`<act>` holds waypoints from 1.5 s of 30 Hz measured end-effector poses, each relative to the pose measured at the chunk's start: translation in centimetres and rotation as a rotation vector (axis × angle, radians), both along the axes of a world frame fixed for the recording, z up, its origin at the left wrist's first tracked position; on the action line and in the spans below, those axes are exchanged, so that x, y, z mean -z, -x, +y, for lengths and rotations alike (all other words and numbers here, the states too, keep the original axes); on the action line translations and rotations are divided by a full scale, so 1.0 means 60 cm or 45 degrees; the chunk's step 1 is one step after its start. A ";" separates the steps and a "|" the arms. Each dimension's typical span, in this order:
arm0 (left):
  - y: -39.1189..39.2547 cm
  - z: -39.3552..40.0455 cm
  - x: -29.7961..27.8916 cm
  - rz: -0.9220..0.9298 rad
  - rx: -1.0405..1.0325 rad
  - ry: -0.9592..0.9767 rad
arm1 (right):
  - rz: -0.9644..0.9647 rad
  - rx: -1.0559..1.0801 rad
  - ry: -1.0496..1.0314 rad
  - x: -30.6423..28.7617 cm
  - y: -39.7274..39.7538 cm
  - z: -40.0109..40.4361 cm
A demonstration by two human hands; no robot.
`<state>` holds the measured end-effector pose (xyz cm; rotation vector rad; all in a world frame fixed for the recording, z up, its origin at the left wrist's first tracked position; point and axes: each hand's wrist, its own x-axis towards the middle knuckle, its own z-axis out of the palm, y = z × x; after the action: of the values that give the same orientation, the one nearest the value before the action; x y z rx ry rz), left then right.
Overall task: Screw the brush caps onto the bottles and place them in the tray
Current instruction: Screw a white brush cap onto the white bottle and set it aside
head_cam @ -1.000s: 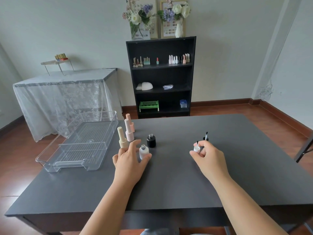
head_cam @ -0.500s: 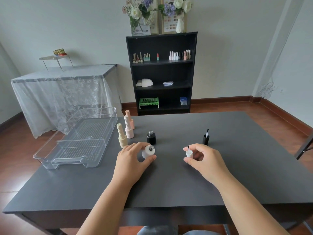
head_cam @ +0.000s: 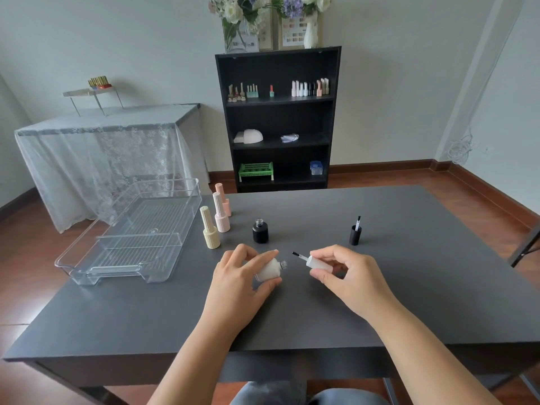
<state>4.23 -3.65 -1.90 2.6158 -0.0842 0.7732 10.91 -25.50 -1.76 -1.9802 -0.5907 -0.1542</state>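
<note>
Between hands (head_cam: pixel 295 276), unlabelled white bottle (head_cam: pixel 268 270) faces brush cap (head_cam: pixel 317 263).

table (head_cam: pixel 409 302): dark grey
tray (head_cam: pixel 187 200): clear, ribbed
held bottle (head_cam: pixel 267 270): white
standing bottle (head_cam: pixel 260 232): black

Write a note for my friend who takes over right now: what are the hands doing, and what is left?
Left hand: holds the white bottle tipped, its open neck toward the right.
Right hand: holds the white brush cap, brush tip pointing at that neck, not yet in.
On the table: an open black bottle, a black brush cap standing brush up, and three capped pastel bottles beside the tray.
Done: nothing is in the tray.
Left: screw on both caps, then put the bottles in the tray.
</note>
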 end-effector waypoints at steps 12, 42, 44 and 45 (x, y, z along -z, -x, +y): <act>-0.001 0.004 0.001 0.019 -0.002 -0.008 | -0.121 -0.010 0.101 -0.002 0.004 0.003; 0.014 -0.005 -0.007 0.044 0.193 0.194 | -0.652 -0.083 0.165 0.000 0.027 0.028; 0.014 -0.005 -0.007 0.053 0.206 0.182 | -0.707 -0.086 0.194 0.001 0.028 0.028; 0.014 -0.005 -0.006 0.048 0.209 0.180 | -0.705 -0.088 0.192 0.001 0.027 0.027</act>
<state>3.38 -3.97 -1.52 2.4524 -0.2222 0.6485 9.27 -23.85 -1.81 -2.0602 -1.0481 -0.6438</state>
